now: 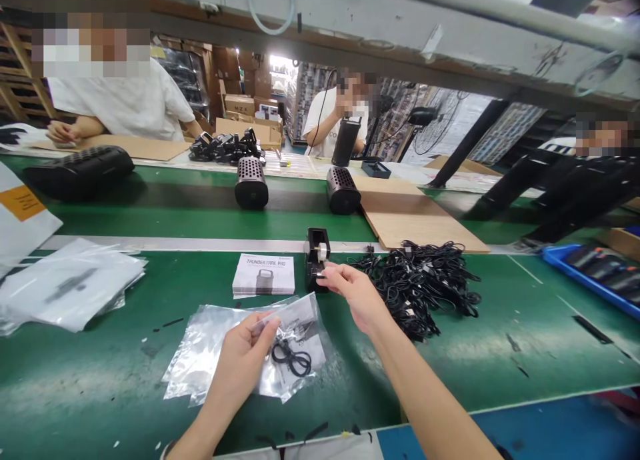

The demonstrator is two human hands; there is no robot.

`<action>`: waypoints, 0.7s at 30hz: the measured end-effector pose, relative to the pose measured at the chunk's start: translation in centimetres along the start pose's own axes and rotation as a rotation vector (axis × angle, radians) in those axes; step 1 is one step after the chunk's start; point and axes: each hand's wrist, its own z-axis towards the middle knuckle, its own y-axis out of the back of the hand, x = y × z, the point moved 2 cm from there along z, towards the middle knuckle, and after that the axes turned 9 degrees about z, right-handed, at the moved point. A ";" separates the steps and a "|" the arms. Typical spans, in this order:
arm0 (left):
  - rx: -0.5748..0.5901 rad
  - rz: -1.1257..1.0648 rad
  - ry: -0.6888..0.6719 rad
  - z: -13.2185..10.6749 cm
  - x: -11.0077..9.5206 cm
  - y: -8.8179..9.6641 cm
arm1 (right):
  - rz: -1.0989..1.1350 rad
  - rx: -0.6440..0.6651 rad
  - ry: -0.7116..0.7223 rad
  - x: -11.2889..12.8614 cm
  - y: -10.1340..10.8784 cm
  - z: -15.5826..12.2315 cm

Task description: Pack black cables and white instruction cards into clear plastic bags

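Note:
A clear plastic bag [313, 333] is pinched along its top edge by my left hand [245, 353]. Through the film show a coiled black cable [293, 360] and a printed sheet. More flat clear bags [187, 353] lie beneath it. My right hand [356, 293] reaches to the front end of a black tape dispenser [317, 237], thumb and fingertips closed together there on what looks like the end of the tape; the piece itself is barely visible. Left of the dispenser sits a stack of "Thunder Trail Pro" booklets [264, 275].
A heap of black cables [425, 283] lies right of the dispenser, and filled bags [75, 283] lie left. Black speakers [251, 183] stand on the far green belt beside a wooden board [417, 213]. A blue tray [590, 283] is at right. Several people work opposite.

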 end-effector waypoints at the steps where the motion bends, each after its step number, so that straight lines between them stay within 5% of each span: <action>1: 0.009 0.007 0.005 0.1 0.0 0.1 | -0.011 -0.012 0.014 -0.4 0.0 -0.3; 7: 0.033 -0.021 0.041 0.4 0.2 0.2 | -0.155 -0.157 0.064 -1.7 0.9 -2.3; 9: 0.018 -0.025 0.038 0.4 0.1 0.2 | -0.149 -0.109 0.040 -1.1 0.8 -3.7; 14: -0.004 0.022 0.007 -0.1 -0.6 -0.3 | 0.225 0.253 -0.114 1.0 -1.6 -7.0; 21: 0.032 0.018 -0.006 -1.3 -1.4 -0.7 | 0.234 0.142 -0.093 0.0 -3.8 -6.4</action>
